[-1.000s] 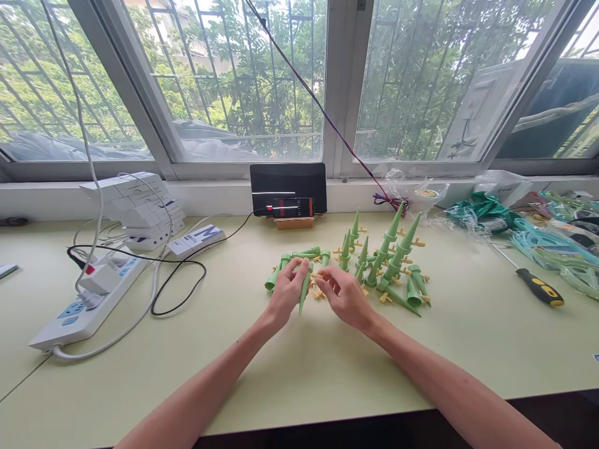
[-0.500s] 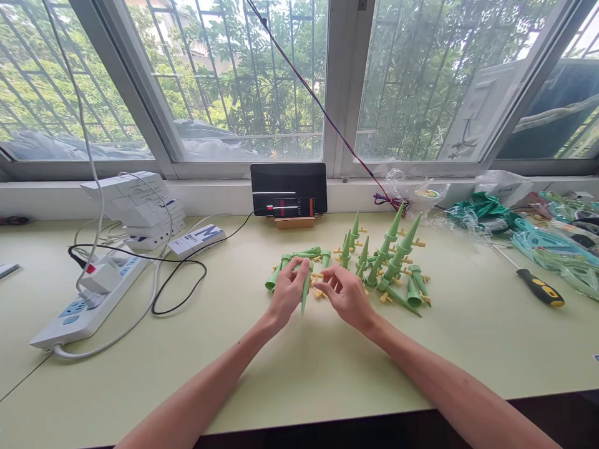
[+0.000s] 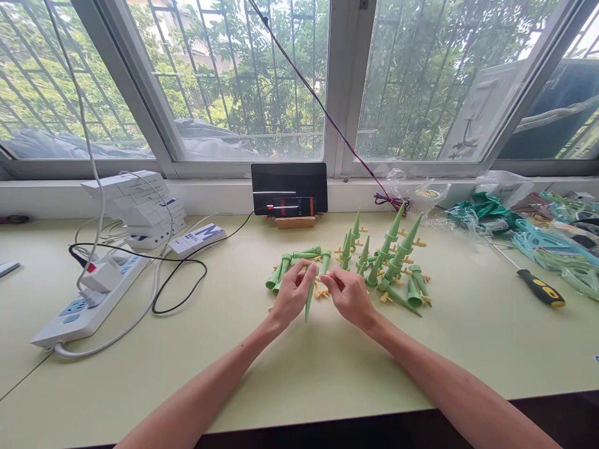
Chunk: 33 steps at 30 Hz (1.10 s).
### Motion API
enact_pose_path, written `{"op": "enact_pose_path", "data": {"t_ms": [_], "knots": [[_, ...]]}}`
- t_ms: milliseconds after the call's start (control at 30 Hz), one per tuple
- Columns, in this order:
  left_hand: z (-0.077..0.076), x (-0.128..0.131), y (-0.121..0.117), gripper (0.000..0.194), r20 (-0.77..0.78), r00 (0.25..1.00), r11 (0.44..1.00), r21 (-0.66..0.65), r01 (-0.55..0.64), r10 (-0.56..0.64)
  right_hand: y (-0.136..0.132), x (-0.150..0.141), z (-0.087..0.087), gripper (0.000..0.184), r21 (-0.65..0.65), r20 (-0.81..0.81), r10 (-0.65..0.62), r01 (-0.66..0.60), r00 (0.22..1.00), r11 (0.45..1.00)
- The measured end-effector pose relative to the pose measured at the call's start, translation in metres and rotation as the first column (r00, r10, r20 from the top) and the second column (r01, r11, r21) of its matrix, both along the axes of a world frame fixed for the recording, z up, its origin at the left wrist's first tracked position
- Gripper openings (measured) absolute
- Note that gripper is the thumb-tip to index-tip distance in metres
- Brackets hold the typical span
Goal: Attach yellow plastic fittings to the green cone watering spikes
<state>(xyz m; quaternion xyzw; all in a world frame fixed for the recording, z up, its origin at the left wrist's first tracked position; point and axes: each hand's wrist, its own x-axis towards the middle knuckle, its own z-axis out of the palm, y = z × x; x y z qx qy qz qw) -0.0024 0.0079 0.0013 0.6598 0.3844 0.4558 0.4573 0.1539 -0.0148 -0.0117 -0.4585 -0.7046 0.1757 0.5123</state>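
My left hand (image 3: 294, 290) is closed round a green watering spike (image 3: 309, 300), its pointed end aimed down toward me. Close beside it, my right hand (image 3: 349, 296) pinches at the spike's side, where a small yellow valve sits mostly hidden by the fingertips. Loose yellow valves (image 3: 322, 294) lie on the table just behind and between the hands. Left of them is a pile of green spikes (image 3: 284, 265) lying down. To the right, several green spikes with yellow valves (image 3: 393, 259) stand point up, with others lying at their front.
A phone (image 3: 294, 206) leans on a tablet (image 3: 289, 178) by the window. To the left are a power strip (image 3: 60, 324), looping cables and stacked white boxes (image 3: 140, 206). A screwdriver (image 3: 540, 287) and plastic-wrapped coils (image 3: 555, 246) lie at the right.
The right fingers have closed in on the yellow valve at the spike. My left hand has shifted slightly right and toward me with the spike.
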Motion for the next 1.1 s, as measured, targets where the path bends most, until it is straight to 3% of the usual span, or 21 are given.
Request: {"op": "enact_pose_path", "data": {"t_ms": [300, 400, 533, 767, 1100], "knots": [[0.001, 0.001, -0.001, 0.032, -0.024, 0.998, 0.998, 0.035, 0.056, -0.055, 0.001, 0.000, -0.001, 0.043, 0.031, 0.049, -0.011, 0.010, 0.999, 0.999], [0.003, 0.000, 0.000, 0.033, 0.015, 0.998, 0.998, -0.016, 0.062, -0.062, -0.002, -0.001, 0.003, 0.039, -0.011, 0.013, -0.001, 0.001, 1.000, 1.000], [0.006, -0.001, 0.001, 0.036, 0.103, 0.994, 0.991, -0.127, 0.049, -0.036, -0.006, -0.004, 0.009, 0.018, -0.059, -0.058, 0.043, -0.047, 0.997, 0.997], [0.008, -0.001, 0.004, 0.037, 0.223, 0.975, 0.966, -0.252, 0.051, 0.007, -0.006, -0.004, 0.011, 0.016, -0.028, -0.047, 0.019, -0.021, 0.999, 0.999], [0.006, 0.000, 0.002, 0.036, 0.176, 0.984, 0.976, -0.216, 0.033, 0.006, -0.003, -0.002, 0.005, 0.017, -0.021, -0.014, 0.040, -0.040, 0.999, 0.999]]}}
